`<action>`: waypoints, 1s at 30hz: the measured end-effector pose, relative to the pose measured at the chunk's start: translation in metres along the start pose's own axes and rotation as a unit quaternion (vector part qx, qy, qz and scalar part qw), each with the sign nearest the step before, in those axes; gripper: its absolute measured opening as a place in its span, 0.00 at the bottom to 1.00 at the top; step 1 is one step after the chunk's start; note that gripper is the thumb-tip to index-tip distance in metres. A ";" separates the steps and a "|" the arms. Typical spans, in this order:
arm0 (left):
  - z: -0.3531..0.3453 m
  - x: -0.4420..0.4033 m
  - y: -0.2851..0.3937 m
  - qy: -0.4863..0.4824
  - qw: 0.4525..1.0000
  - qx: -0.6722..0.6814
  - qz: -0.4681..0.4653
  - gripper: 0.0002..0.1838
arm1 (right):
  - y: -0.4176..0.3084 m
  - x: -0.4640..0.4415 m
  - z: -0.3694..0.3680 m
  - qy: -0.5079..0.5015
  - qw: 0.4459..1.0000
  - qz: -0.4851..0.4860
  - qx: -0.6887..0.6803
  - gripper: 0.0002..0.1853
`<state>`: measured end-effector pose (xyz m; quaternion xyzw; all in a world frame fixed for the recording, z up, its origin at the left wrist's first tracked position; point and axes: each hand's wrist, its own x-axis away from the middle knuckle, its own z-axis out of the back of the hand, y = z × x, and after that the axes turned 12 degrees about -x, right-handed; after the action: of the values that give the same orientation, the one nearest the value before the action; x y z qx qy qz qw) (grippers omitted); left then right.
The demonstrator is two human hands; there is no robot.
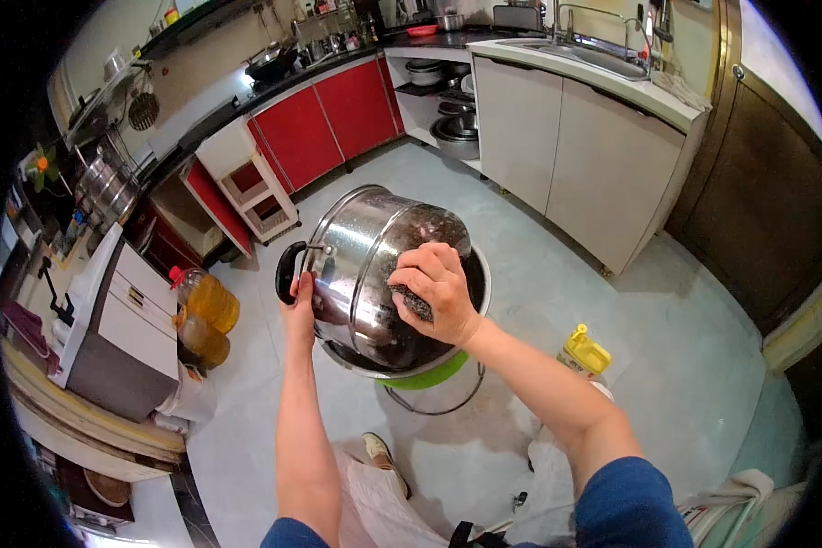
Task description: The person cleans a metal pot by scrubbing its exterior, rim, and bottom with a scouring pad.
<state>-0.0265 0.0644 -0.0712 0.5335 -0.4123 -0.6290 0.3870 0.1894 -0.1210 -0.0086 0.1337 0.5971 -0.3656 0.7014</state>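
A large shiny steel pot point(356, 239) lies tilted on its side over a wide metal basin point(486, 297). Its base is darkened and looks wet. My left hand point(301, 301) grips the pot by its side, close to the black handle point(287, 272). In my right hand point(443, 290) is a dark steel wool scourer point(415, 303), pressed against the blackened bottom area of the pot. Something bright green point(438, 373) with a wire leg frame supports the basin. The basin's inside is mostly hidden by the pot and my right arm.
A yellow jug point(584, 353) stands on the floor to the right. Large bottles of yellow oil point(212, 300) are at the left. Red cabinets point(315, 119) and white cabinets point(575, 151) line the far side, with a sink point(603, 62) on top. A brown door point(763, 192) is at the right.
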 end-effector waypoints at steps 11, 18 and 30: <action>-0.004 0.011 0.020 -0.007 1.000 -0.005 -0.023 0.14 | 0.098 0.047 -0.023 0.363 0.815 -0.437 -0.114 0.11; 0.002 0.008 -0.003 -0.047 0.996 0.071 0.029 0.13 | 0.075 0.021 -0.003 0.255 0.928 -0.264 -0.066 0.09; 0.001 0.013 0.008 -0.014 0.998 0.044 0.039 0.09 | 0.048 -0.001 0.010 0.115 0.989 -0.093 0.013 0.09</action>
<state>-0.0290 0.0493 -0.0684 0.5247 -0.4655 -0.6024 0.3810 0.2290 -0.0931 -0.0171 0.1272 0.6788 -0.4192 0.5893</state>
